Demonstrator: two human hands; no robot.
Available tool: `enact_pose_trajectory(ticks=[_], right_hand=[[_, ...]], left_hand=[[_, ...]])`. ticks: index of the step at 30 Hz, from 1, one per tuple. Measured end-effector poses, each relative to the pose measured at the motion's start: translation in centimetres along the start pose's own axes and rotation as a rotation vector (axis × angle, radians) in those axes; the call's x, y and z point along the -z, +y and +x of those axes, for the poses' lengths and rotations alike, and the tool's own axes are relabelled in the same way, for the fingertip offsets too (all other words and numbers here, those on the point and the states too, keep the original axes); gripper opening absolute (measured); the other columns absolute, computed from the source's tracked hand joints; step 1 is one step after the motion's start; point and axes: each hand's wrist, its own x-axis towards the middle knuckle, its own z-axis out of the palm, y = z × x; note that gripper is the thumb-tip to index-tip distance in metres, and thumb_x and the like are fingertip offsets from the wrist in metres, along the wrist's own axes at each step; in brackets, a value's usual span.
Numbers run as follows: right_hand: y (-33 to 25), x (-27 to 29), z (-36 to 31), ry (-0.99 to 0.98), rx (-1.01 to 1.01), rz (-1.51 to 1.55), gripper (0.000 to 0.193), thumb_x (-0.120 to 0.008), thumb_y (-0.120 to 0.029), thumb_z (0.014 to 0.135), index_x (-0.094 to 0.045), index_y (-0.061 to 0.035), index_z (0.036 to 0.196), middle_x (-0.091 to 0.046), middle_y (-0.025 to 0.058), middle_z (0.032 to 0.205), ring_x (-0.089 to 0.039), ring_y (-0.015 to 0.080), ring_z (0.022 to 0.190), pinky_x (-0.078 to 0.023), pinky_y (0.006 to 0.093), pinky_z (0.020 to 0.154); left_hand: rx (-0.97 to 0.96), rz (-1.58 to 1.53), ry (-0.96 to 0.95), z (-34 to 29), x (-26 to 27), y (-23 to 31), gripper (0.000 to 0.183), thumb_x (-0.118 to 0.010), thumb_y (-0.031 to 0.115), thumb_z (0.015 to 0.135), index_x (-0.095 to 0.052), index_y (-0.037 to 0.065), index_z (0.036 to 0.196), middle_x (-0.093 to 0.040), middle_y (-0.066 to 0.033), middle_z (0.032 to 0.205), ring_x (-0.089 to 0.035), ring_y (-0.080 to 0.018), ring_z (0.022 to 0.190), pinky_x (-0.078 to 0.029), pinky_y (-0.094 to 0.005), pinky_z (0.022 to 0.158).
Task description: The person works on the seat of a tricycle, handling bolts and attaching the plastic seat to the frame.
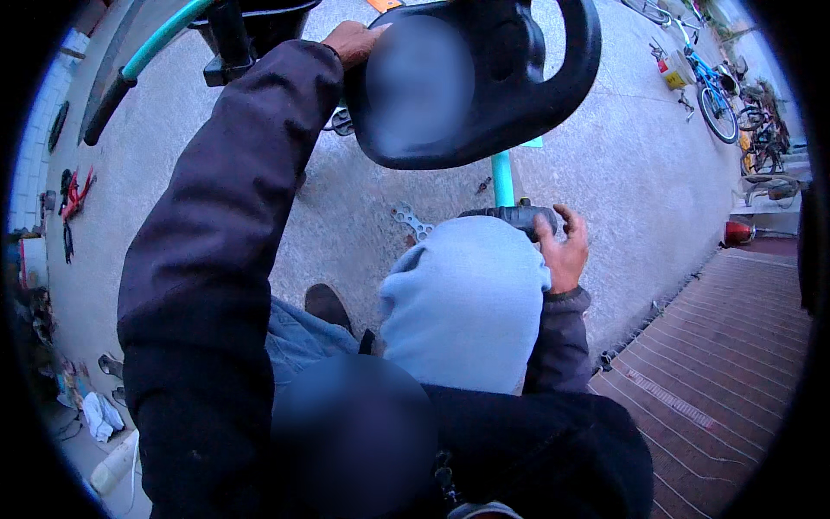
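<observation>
My left hand (353, 43) reaches up to the left edge of a black moulded plastic seat (506, 112) with a handle loop at its right end. The fingers curl at that edge, partly hidden by a blurred patch. Below the seat a turquoise frame tube (502, 179) runs down to a black rounded part (534, 219), half hidden behind my knee (467, 303). My right hand (565, 251) is at the right end of this part, thumb on it and fingers bent around its end. A turquoise handlebar (160, 39) with a black grip rises at upper left.
On the concrete ground lies a flat multi-hole wrench (412, 222), with a small dark piece (484, 184) nearby. Red-handled tools (76, 192) lie at far left. A brown striped mat (700, 372) spreads at right. Beyond are a blue bicycle (711, 86) and a yellow bucket (677, 73).
</observation>
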Motion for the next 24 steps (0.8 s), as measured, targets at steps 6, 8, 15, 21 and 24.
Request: enact_pose_trajectory(ticks=[6, 8, 15, 21, 24], right_hand=[[3.0, -0.5, -0.9, -0.192, 0.471, -0.392, 0.065, -0.072, -0.021, 0.070, -0.050, -0.0058, 0.129, -0.050, 0.0166, 0.129, -0.047, 0.0351, 0.119, -0.039, 0.0420, 0.100], [4.3, -1.7, 0.1, -0.155, 0.602, -0.561, 0.071, -0.072, -0.017, 0.065, -0.048, -0.0068, 0.131, -0.050, 0.0163, 0.128, -0.048, 0.0359, 0.118, -0.040, 0.0424, 0.099], [6.3, -1.4, 4.5, -0.324, 0.564, -0.404, 0.052, -0.065, -0.001, 0.061, -0.054, -0.0066, 0.112, -0.056, 0.0146, 0.107, -0.054, 0.0356, 0.099, -0.044, 0.0432, 0.088], [8.7, 2.3, 8.0, -0.151, 0.556, -0.528, 0.061, -0.060, 0.005, 0.063, -0.052, -0.0087, 0.122, -0.058, 0.0130, 0.116, -0.054, 0.0351, 0.107, -0.045, 0.0418, 0.091], [10.2, 2.6, 9.3, -0.153, 0.416, -0.568, 0.058, -0.060, 0.004, 0.068, -0.053, -0.0094, 0.123, -0.059, 0.0140, 0.117, -0.055, 0.0357, 0.107, -0.046, 0.0422, 0.091]], left_hand=[[-0.079, 0.013, 0.002, 0.6, -1.4, 0.5, 0.070, -0.050, 0.057, 0.089, -0.055, -0.003, 0.126, -0.058, -0.0242, 0.121, -0.059, -0.0356, 0.107, -0.043, -0.0389, 0.096], [-0.068, 0.000, -0.009, 0.5, -1.3, 0.7, 0.070, -0.050, 0.057, 0.089, -0.055, -0.003, 0.125, -0.057, -0.0238, 0.122, -0.058, -0.0354, 0.109, -0.043, -0.0390, 0.097], [0.036, -0.075, -0.044, -0.7, -0.6, 1.7, 0.067, -0.049, 0.055, 0.090, -0.056, -0.001, 0.125, -0.055, -0.0224, 0.127, -0.056, -0.0346, 0.114, -0.041, -0.0394, 0.099], [0.265, -0.205, 0.000, -2.0, -2.2, 3.7, 0.064, -0.048, 0.054, 0.091, -0.057, 0.000, 0.124, -0.053, -0.0212, 0.130, -0.053, -0.0339, 0.118, -0.039, -0.0397, 0.101], [0.315, -0.101, 0.133, -2.4, -4.9, 3.9, 0.061, -0.048, 0.052, 0.092, -0.059, 0.000, 0.122, -0.054, -0.0221, 0.129, -0.052, -0.0352, 0.119, -0.039, -0.0403, 0.101]])
